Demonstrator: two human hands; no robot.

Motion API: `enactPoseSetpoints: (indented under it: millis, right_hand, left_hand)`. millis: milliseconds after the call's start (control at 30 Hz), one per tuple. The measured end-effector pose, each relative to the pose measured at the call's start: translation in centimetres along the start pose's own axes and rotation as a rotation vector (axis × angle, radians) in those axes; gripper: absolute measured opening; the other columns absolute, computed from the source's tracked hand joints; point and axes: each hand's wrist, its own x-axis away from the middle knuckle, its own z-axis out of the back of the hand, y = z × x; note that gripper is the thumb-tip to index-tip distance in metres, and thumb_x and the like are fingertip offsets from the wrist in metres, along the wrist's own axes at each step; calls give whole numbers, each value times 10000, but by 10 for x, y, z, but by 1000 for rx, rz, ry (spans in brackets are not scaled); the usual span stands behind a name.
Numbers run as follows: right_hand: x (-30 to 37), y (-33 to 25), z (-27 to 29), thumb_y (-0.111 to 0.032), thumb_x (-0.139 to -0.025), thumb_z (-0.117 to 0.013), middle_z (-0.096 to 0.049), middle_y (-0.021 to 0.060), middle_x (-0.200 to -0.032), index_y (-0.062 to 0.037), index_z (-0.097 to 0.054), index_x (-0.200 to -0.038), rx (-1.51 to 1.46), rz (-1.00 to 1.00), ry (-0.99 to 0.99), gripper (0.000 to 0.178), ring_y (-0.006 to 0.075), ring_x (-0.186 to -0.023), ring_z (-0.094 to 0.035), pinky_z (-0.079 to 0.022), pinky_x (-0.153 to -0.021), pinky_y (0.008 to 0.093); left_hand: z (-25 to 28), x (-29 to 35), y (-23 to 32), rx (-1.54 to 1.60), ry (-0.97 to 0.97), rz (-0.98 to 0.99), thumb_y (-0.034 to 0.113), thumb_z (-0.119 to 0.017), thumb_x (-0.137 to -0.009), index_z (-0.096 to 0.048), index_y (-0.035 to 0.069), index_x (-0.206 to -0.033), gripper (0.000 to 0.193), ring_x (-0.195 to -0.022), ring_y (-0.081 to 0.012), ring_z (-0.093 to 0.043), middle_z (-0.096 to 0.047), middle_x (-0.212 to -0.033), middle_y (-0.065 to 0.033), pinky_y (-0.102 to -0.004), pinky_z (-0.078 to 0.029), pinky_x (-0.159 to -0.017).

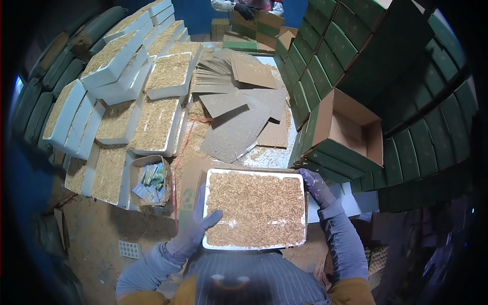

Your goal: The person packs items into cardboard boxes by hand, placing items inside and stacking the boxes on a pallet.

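Note:
A white foam box [205, 216] filled level with straw-coloured husks [254, 201] is held in front of my body. My left hand [192, 231], gloved, grips its left side, with the thumb over the rim. At the far right corner, my gloved right hand [316, 189] is closed on the box's edge; the fingers underneath are hidden. Behind and partly under the foam box lies brown cardboard [191, 175] with green print. An open green carton [348, 156], brown inside, stands just beyond my right hand.
Husk-filled foam boxes [168, 91] are stacked at the left. Loose grey cardboard sheets [231, 134] cover the middle table. Green cartons [317, 76] rise at the right. A small carton [133, 178] holds colourful packets. At the far end, another person's dark-gloved hand [245, 11] is near open cartons.

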Motion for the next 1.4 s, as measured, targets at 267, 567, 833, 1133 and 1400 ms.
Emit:
enactPoseSetpoints:
  millis: [267,567,833,1133,1400]
  right_hand:
    - [-102,-125,-44,-286,-877,-626,-665,120,-1056,-50,-623,-1156,356,213,-342,365,214,-980,-618,-477,-872,307]
    - [-326,-28,-173,-182,-933,-416,-362,87,-1489,-75,-550,-1282,1462,856,-244,388,242,-1407,-274,-108,-1183,459]
    - [-147,-140,-91,110,-815,-571,-646,108,-1008,-67,-496,-1308,784,1047,340,529,245,-893,-647,-518,-781,320]
    - [63,-122,-39,-19,-743,-628,-574,99,-901,-46,-553,-857,426,806,1,140,240,-907,-578,-461,-881,410]
    - [82,-92,-76,-202,-800,-555,-562,37,-902,-139,-622,-846,1232,574,-669,103,211,-960,-558,-459,-846,392]
  left_hand:
    - [-28,-1,-13,-227,96,139,325,-616,-904,-157,-50,-1465,816,-1345,-382,-351,-323,-1444,-302,-378,-312,-1082]
    - [-26,1,8,-200,63,30,224,-598,-910,-234,-12,-1460,700,-1397,-369,-255,-257,-1496,-246,-387,-253,-1128]
    - [133,10,-41,-301,455,341,202,-614,-884,-536,76,-1274,417,-1267,-269,-461,-538,-1285,-136,-364,-379,-1044]
    - [211,19,-104,-1127,433,440,266,-644,-807,-679,118,-957,213,-1121,-252,-535,-637,-1032,-56,-453,-332,-1044]
    - [54,-20,42,-1030,243,-680,123,-621,-821,-657,104,-1035,218,-1163,-304,-540,-642,-1110,-53,-516,-345,-1075]
